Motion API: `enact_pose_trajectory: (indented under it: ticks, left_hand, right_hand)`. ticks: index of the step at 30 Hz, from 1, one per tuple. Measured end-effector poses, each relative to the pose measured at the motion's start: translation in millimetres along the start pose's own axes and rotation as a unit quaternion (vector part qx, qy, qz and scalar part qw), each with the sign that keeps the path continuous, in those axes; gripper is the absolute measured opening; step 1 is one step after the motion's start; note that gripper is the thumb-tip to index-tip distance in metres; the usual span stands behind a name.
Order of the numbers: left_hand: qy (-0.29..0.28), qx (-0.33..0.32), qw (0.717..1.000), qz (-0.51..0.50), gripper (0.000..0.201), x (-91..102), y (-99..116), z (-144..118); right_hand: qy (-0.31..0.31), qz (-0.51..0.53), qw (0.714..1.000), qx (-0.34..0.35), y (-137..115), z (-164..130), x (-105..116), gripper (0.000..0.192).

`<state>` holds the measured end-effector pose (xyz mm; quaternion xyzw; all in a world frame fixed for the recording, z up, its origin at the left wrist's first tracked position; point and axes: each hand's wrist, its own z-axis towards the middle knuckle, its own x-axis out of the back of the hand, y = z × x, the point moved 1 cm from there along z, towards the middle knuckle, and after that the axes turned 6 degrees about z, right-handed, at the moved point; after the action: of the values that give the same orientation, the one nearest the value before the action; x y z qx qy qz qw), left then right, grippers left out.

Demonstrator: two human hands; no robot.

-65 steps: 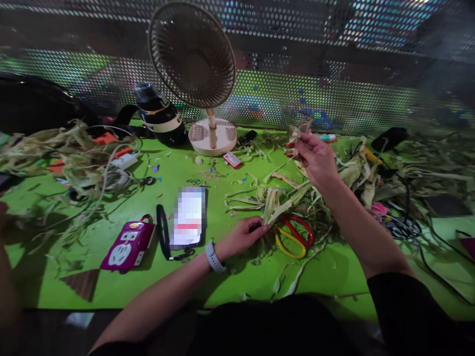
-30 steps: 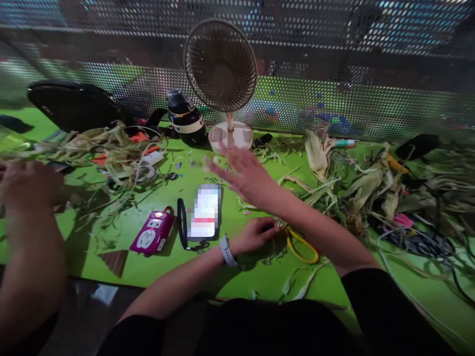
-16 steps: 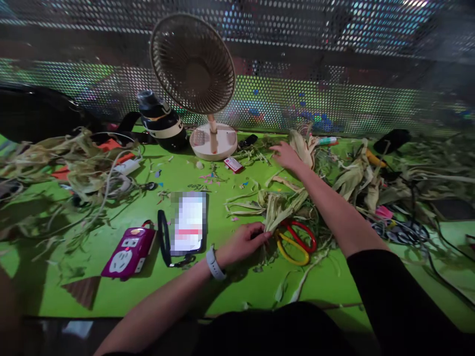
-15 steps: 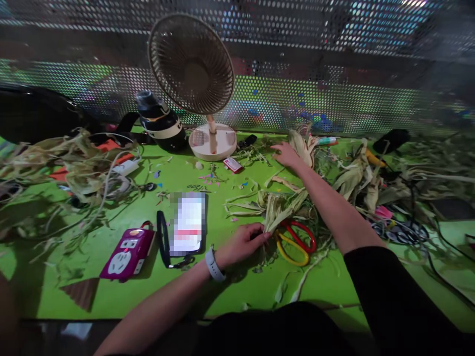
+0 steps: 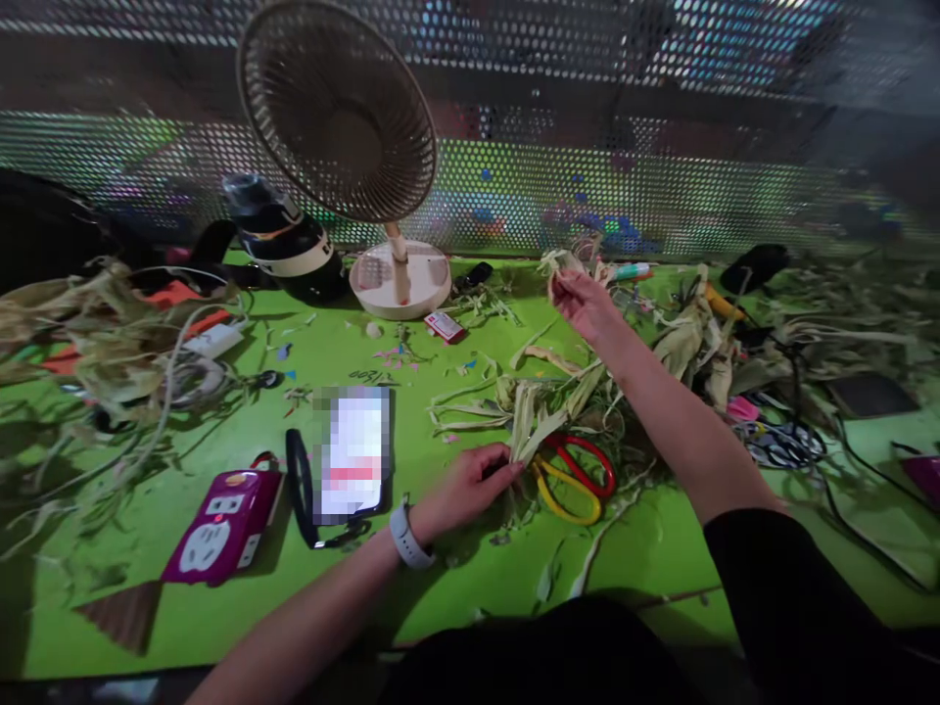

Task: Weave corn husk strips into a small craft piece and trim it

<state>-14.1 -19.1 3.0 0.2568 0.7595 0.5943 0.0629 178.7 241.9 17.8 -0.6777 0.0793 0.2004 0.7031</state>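
Thumb and fingers of my left hand [image 5: 470,487] pinch the gathered end of a bundle of dried corn husks [image 5: 530,416], low over the green table. Beside that hand lie scissors [image 5: 569,490] with one yellow and one red handle loop, their blades hidden under the husks. Farther back, my right hand [image 5: 587,305] is closed on a pale dried corn husk [image 5: 564,262] near the perforated screen. A twisted strip of husk [image 5: 552,360] rests on the table between the two hands.
A fan [image 5: 400,279] and a black bottle [image 5: 294,255] stand at the back. Left of my left hand are a phone [image 5: 356,450] and a purple power strip [image 5: 224,524]. Husk heaps [image 5: 117,333] and cables [image 5: 785,441] lie to either side.
My right hand, earlier reaching with fingers extended beside the husk at the back, now grips a husk. My left hand keeps its pinch on the bundle. The view has shifted slightly.
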Motion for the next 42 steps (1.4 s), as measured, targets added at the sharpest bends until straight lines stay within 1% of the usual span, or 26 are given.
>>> enact_pose_trajectory:
  ticks: [4, 7, 9, 11, 15, 19, 23, 26, 31, 37, 42]
  left_hand:
    - [0.000, 0.002, 1.000, -0.005, 0.040, -0.1, 1, 0]
    - [0.001, 0.006, 1.000, -0.008, 0.041, -0.2, 2, 0]
    - [0.004, 0.008, 1.000, -0.013, 0.041, -0.3, 2, 0]
    - [0.004, 0.011, 1.000, -0.016, 0.041, -0.3, 3, 0]
    - [-0.001, 0.013, 1.000, -0.014, 0.039, 0.1, 2, 0]
    - [-0.003, 0.006, 1.000, -0.008, 0.040, 0.4, 0, 1]
    - [-0.002, 0.002, 1.000, -0.006, 0.039, 0.1, -1, 1]
    - [-0.003, 0.001, 1.000, -0.009, 0.038, 0.0, -1, 1]
    - [-0.001, 0.001, 1.000, -0.011, 0.041, 0.6, 1, 1]
    - [-0.002, 0.003, 1.000, -0.005, 0.041, 0.7, 3, 0]
    - [-0.003, -0.001, 1.000, -0.008, 0.040, 1.0, 2, 1]
  right_hand:
    - [-0.011, 0.085, 0.994, -0.068, -9, -18, -6, 0.011]
    - [-0.002, 0.132, 0.987, -0.090, -13, -26, -12, 0.008]
    - [0.002, 0.145, 0.985, -0.092, -14, -29, -15, 0.008]
    - [0.003, 0.131, 0.987, -0.092, -14, -31, -18, 0.010]
    - [0.006, 0.063, 0.994, -0.084, -15, -34, -19, 0.016]
    - [0.009, -0.005, 0.998, -0.061, -15, -33, -19, 0.019]
    - [-0.012, -0.081, 0.996, -0.040, -13, -30, -19, 0.028]
    - [-0.027, -0.109, 0.993, -0.019, -12, -30, -19, 0.033]
    - [-0.018, -0.100, 0.994, -0.033, -11, -30, -19, 0.034]
    - [-0.022, -0.110, 0.993, -0.029, -13, -30, -19, 0.038]
    - [-0.010, -0.065, 0.997, -0.049, -16, -32, -22, 0.034]
